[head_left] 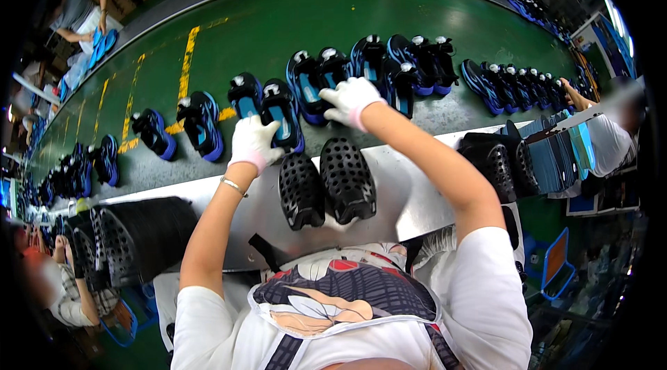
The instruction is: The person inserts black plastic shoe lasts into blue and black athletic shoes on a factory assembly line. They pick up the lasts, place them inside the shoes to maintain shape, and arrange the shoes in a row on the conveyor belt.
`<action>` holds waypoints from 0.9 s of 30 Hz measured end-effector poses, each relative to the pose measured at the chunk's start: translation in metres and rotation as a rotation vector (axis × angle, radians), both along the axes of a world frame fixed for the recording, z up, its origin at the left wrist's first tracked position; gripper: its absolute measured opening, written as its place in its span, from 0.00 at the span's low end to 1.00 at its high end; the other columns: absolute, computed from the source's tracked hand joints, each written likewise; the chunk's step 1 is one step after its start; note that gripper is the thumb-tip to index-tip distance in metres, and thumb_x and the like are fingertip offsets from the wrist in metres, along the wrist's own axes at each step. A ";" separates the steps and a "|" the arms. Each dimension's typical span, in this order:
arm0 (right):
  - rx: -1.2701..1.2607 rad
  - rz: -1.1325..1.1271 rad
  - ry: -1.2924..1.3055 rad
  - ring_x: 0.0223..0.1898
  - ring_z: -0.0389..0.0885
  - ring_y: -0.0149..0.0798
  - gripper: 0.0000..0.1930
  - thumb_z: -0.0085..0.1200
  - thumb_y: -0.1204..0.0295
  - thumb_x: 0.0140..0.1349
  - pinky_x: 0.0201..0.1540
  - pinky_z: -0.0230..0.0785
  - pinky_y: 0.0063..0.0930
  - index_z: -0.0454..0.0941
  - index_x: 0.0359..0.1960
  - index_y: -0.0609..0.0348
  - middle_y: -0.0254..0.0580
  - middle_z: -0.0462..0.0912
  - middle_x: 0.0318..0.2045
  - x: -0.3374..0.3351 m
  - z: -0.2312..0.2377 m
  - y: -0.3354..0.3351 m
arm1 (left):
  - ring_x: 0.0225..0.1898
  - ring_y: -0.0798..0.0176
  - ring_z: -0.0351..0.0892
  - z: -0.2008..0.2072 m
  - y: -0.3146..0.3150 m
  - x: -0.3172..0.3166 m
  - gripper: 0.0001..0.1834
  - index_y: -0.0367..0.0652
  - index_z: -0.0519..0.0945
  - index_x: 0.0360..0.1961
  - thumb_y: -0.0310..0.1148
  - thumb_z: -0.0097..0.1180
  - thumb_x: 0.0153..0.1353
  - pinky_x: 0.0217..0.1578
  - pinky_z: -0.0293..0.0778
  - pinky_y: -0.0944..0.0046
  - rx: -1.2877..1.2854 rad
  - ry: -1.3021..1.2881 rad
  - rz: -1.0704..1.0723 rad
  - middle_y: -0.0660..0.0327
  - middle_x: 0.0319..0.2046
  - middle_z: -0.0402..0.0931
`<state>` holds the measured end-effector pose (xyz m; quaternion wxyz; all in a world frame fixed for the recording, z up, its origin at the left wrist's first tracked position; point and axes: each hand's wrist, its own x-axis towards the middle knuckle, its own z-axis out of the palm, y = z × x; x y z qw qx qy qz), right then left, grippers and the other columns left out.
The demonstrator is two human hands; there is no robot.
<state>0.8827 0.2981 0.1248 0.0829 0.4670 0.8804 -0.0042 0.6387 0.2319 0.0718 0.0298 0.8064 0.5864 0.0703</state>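
My left hand (255, 141), in a white glove, has its fingers apart at the near end of two black-and-blue sports shoes, a left one (244, 90) and a right one (281, 107). Its fingertips overlap their edges; I cannot tell whether they touch. Also gloved, my right hand (353, 102) spreads its fingers beside another pair, a shoe (303, 81) and its neighbour (333, 64), with nothing visible in its grasp. Nearer me, two black perforated shoe-shaped pieces, one on the left (301, 191) and one on the right (347, 180), lie side by side on the metal ledge (389, 193).
The green conveyor belt (257, 29) carries more shoes both ways, including a row (511, 85) at right. Stacked black perforated pieces stand at left (149, 234) and right (490, 161). Blue-grey flat pieces (552, 158) adjoin the right stack. People work nearby on both sides.
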 end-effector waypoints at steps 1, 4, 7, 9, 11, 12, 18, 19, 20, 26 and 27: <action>0.000 0.012 -0.087 0.43 0.81 0.47 0.21 0.51 0.49 0.60 0.46 0.69 0.39 0.77 0.48 0.46 0.45 0.84 0.38 -0.004 0.000 0.001 | 0.42 0.44 0.73 0.001 0.005 -0.002 0.28 0.53 0.82 0.45 0.50 0.69 0.40 0.46 0.71 0.51 -0.011 -0.013 -0.013 0.48 0.38 0.73; -0.083 -0.011 -0.116 0.42 0.82 0.45 0.23 0.49 0.46 0.61 0.52 0.62 0.42 0.77 0.50 0.45 0.42 0.85 0.37 -0.016 -0.017 0.012 | 0.37 0.45 0.78 -0.002 0.029 -0.007 0.23 0.49 0.82 0.39 0.54 0.65 0.48 0.39 0.73 0.50 0.012 -0.136 0.064 0.49 0.31 0.76; -0.055 -0.047 -0.086 0.36 0.83 0.43 0.22 0.50 0.44 0.59 0.50 0.58 0.40 0.81 0.41 0.44 0.41 0.85 0.29 -0.020 -0.023 0.015 | 0.35 0.45 0.80 -0.013 0.051 -0.008 0.20 0.47 0.81 0.36 0.53 0.61 0.53 0.38 0.75 0.49 -0.027 -0.084 0.129 0.50 0.30 0.79; 0.055 0.063 -0.175 0.35 0.83 0.43 0.22 0.49 0.44 0.60 0.51 0.57 0.40 0.80 0.39 0.46 0.41 0.85 0.28 -0.022 -0.025 0.014 | 0.36 0.45 0.81 -0.009 0.057 -0.005 0.18 0.47 0.81 0.35 0.50 0.60 0.53 0.38 0.75 0.50 -0.100 -0.062 0.120 0.50 0.31 0.79; -0.041 -0.023 -0.132 0.34 0.83 0.45 0.23 0.49 0.43 0.60 0.50 0.58 0.42 0.80 0.38 0.48 0.41 0.84 0.26 -0.018 -0.024 0.017 | 0.36 0.46 0.81 0.000 0.058 0.004 0.16 0.47 0.81 0.35 0.48 0.59 0.54 0.39 0.75 0.50 -0.140 0.021 0.109 0.50 0.31 0.79; -0.014 0.009 -0.141 0.34 0.83 0.45 0.24 0.49 0.42 0.60 0.50 0.58 0.43 0.80 0.39 0.48 0.41 0.84 0.26 -0.015 -0.024 0.018 | 0.37 0.46 0.81 0.003 0.058 0.005 0.16 0.47 0.81 0.35 0.48 0.59 0.54 0.39 0.75 0.50 -0.165 0.002 0.086 0.50 0.31 0.79; -0.152 -0.108 -0.205 0.37 0.81 0.44 0.25 0.47 0.41 0.62 0.48 0.60 0.40 0.78 0.47 0.45 0.39 0.83 0.28 0.008 -0.016 0.007 | 0.38 0.45 0.79 -0.001 0.043 0.028 0.18 0.45 0.82 0.34 0.49 0.57 0.56 0.39 0.75 0.50 -0.258 -0.076 -0.085 0.49 0.32 0.79; -0.180 -0.108 -0.237 0.35 0.81 0.43 0.25 0.45 0.41 0.63 0.47 0.59 0.38 0.77 0.49 0.43 0.37 0.83 0.27 0.013 -0.008 0.004 | 0.39 0.46 0.80 0.004 0.040 0.035 0.18 0.46 0.82 0.37 0.49 0.57 0.56 0.40 0.75 0.51 -0.305 -0.083 -0.104 0.49 0.33 0.79; -0.172 -0.128 -0.241 0.33 0.81 0.43 0.25 0.45 0.41 0.63 0.46 0.59 0.38 0.77 0.49 0.42 0.36 0.83 0.26 0.021 -0.008 0.002 | 0.39 0.46 0.80 0.003 0.038 0.039 0.18 0.47 0.82 0.39 0.49 0.57 0.56 0.40 0.75 0.51 -0.294 -0.102 -0.122 0.49 0.34 0.79; -0.061 -0.190 -0.032 0.39 0.80 0.44 0.22 0.51 0.46 0.60 0.47 0.63 0.39 0.77 0.50 0.40 0.40 0.82 0.31 0.050 -0.022 -0.013 | 0.40 0.46 0.80 -0.003 0.039 0.045 0.18 0.52 0.81 0.45 0.49 0.57 0.57 0.41 0.75 0.51 -0.279 -0.113 -0.156 0.50 0.36 0.80; 0.024 -0.177 0.022 0.42 0.80 0.44 0.21 0.54 0.49 0.58 0.47 0.64 0.40 0.77 0.50 0.40 0.42 0.82 0.34 0.051 -0.023 -0.018 | 0.40 0.46 0.80 -0.005 0.039 0.043 0.19 0.53 0.80 0.47 0.49 0.57 0.58 0.41 0.75 0.51 -0.287 -0.101 -0.151 0.50 0.36 0.80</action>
